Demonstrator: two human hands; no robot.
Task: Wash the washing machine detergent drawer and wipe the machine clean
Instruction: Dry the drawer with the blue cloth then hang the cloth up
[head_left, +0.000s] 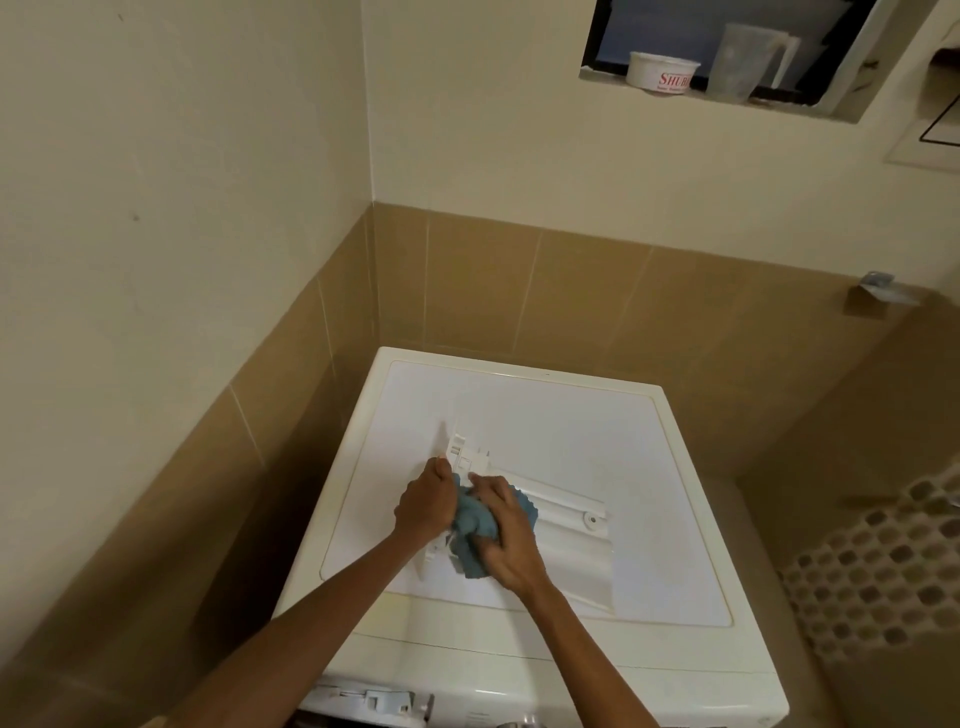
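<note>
On the machine (545, 415), drawer (464, 456) in left hand (426, 503), right hand (506, 543) gripping cloth (470, 517)

Middle: the detergent drawer (571, 545) lies slantwise across the washing machine top (649, 457), blocking a straight sweep; your left hand (423, 506) grips its left side, your right hand (506, 540) clutches the blue cloth (470, 519) on it.
Back: you have bare top behind the drawer, up to the tiled back wall (571, 291).
Left: a narrow strip, then the side wall (156, 260) close by.
Right: a wider bare strip to the top's edge.
</note>
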